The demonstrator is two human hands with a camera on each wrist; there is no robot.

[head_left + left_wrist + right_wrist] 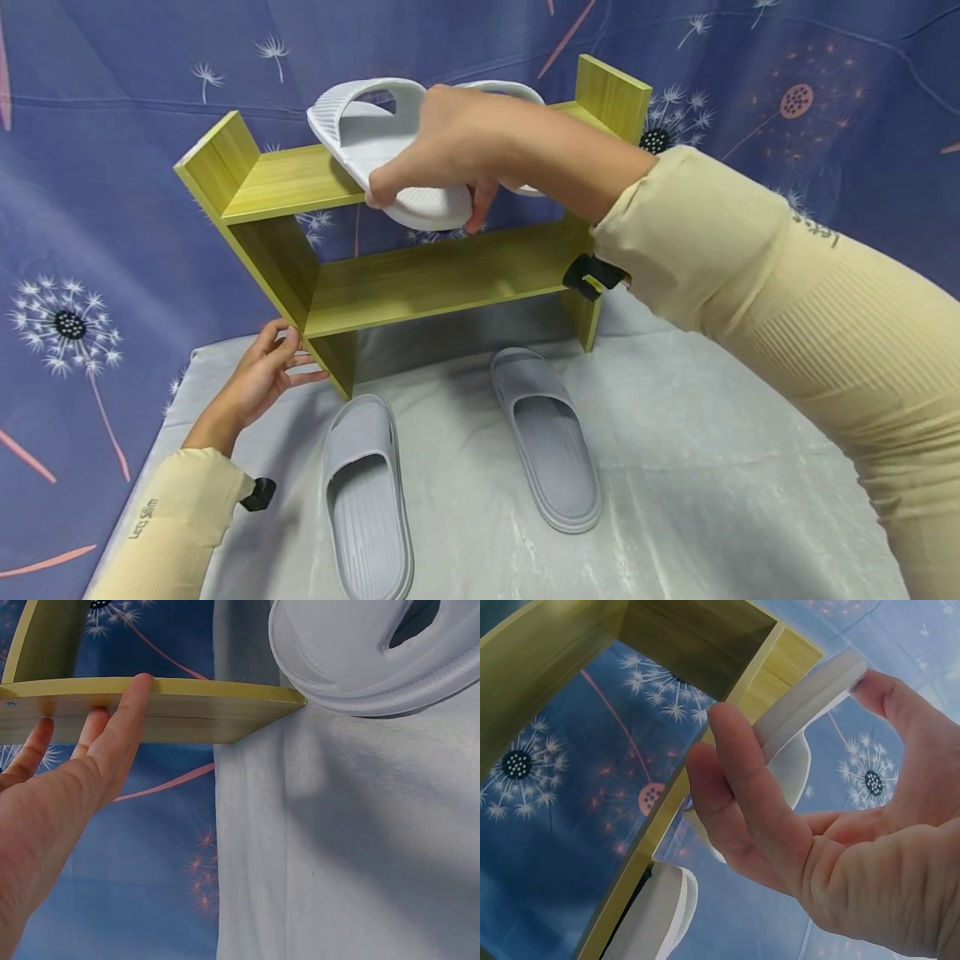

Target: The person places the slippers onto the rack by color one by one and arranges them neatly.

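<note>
Right hand pinches white slipper overhanging shelf edge, left hand fingers straight against the side panel; slipper may tip off.

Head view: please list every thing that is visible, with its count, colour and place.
rack: one, yellow-green wood, at the back of the table.
white slippers: two, on the rack's top board, one overhanging its front edge.
grey slippers: two, on the table before the rack.
table cloth: one, pale grey, over the table.
backdrop: one, blue with dandelion print, behind.
left hand: touches the rack's left post.
right hand: grips the overhanging white slipper.
</note>
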